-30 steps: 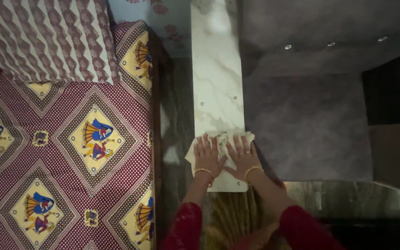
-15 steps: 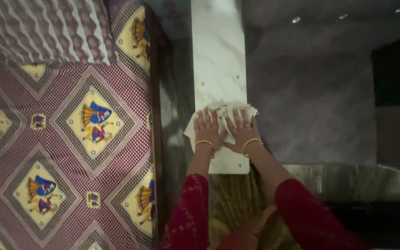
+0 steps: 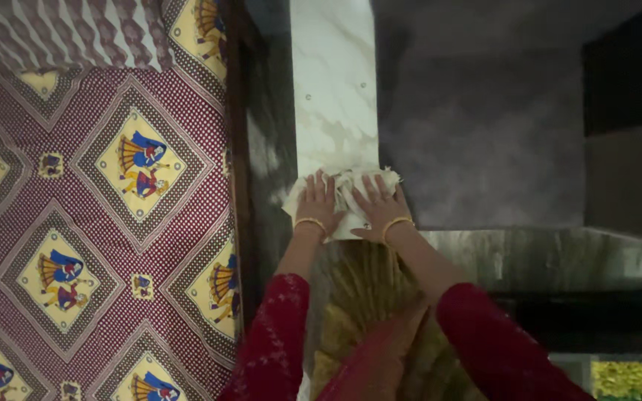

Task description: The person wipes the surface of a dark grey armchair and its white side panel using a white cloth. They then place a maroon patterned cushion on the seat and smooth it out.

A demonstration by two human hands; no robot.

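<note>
We have both hands flat on a crumpled white cloth (image 3: pixel 344 186) at the near end of a narrow white marble-look shelf (image 3: pixel 333 89). Left hand (image 3: pixel 316 204) is spread palm down, fingers open, pressing the cloth's left part, which hangs a bit over the shelf's left edge; right hand (image 3: pixel 377 208) is likewise spread flat on the right part, neither fist closed, so it is pressing rather than gripping. Gold bangles sit on both wrists, with red sleeves (image 3: pixel 276 334) below. We judge this as mid-wipe on the shelf top; the next stroke calls for even downward pressure from both palms and keeping the cloth bunched under them. The shelf's long axis runs straight away from us, up the frame; the cloth lies across it, its long side left to right. A patterned maroon bedspread (image 3: pixel 98 223) lies to the left and a grey floor (image 3: pixel 484 134) to the right.
</note>
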